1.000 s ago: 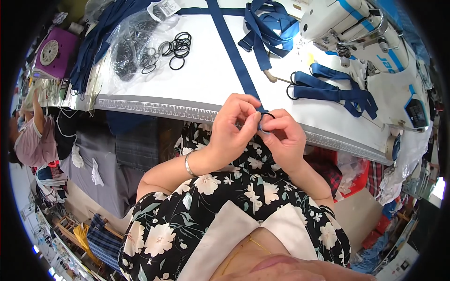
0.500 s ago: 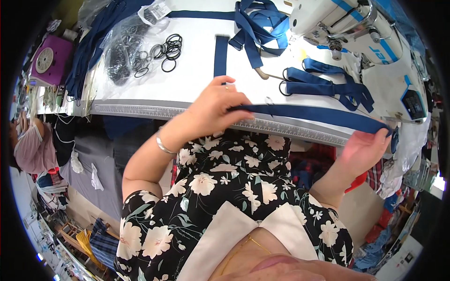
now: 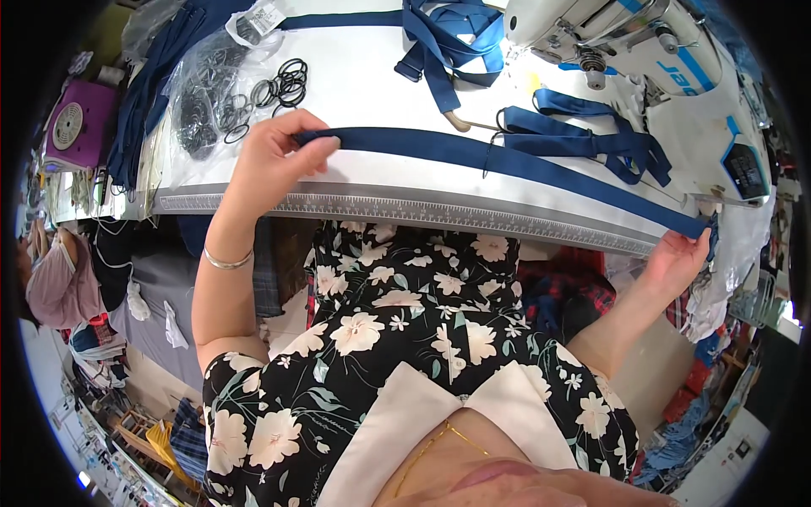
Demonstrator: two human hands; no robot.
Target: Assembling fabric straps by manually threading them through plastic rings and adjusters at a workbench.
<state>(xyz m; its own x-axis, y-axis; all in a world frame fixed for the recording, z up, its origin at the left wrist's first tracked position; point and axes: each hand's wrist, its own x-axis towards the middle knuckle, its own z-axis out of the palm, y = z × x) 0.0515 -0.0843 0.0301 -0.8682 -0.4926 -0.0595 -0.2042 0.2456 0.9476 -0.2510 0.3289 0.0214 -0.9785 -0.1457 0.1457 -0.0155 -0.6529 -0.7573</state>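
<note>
A long navy blue strap (image 3: 557, 170) stretches across the front of the white table, held at both ends. My left hand (image 3: 283, 156) pinches its left end between thumb and fingers, a little above the tabletop. At the table's right front corner, my right hand (image 3: 678, 258) grips the other end. A thin dark ring or slider (image 3: 488, 155) sits around the strap near its middle. Below the strap, a clear ruler (image 3: 405, 209) runs along the table's front edge.
Black rings (image 3: 291, 82) lie beside a clear plastic bag (image 3: 200, 110) of more rings. Coiled blue straps (image 3: 456, 51) and finished-looking straps (image 3: 583, 139) lie behind the held one. A sewing machine (image 3: 625, 42) stands back right; a purple box (image 3: 74, 125) is far left.
My left hand has moved left and away from me, drawing the strap out to a longer span. My right hand has shifted slightly right. The strap piece that stood behind my left hand no longer shows there.
</note>
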